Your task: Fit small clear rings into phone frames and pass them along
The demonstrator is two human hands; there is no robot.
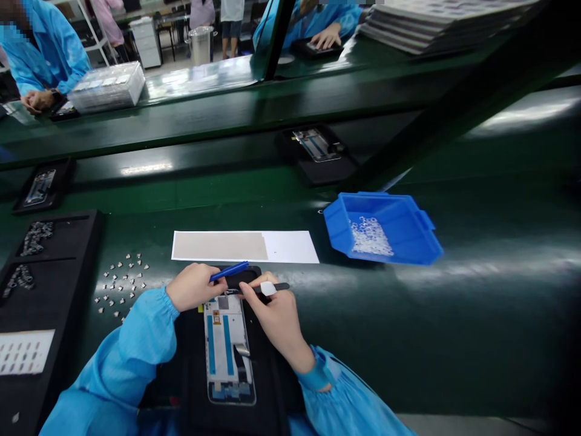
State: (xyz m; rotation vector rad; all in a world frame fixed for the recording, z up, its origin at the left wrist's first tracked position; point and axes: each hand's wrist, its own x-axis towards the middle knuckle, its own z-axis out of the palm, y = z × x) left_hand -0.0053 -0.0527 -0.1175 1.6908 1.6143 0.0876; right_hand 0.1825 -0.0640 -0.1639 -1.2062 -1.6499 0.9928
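Note:
A phone frame [229, 357] with blue strips lies in a black holder [265, 387] in front of me. My left hand [195, 286] is closed round a blue pen-like tool [229, 270] above the frame's top end. My right hand [275, 315] grips dark tweezers [280, 286] with a white patch on them, their tips at the frame's top edge. Both hands nearly meet there, and the fingers hide what the tips touch. A loose dark flex strip [242, 350] with a shiny end sticks up from the frame's lower right.
Small metal parts [122, 281] lie scattered at left, beside a black tray [68, 290] of parts. A white sheet [290, 245] and a blue bin [385, 227] of small clear pieces stand beyond my hands. Other phone frames [318, 145] rest on a belt. Co-workers sit opposite.

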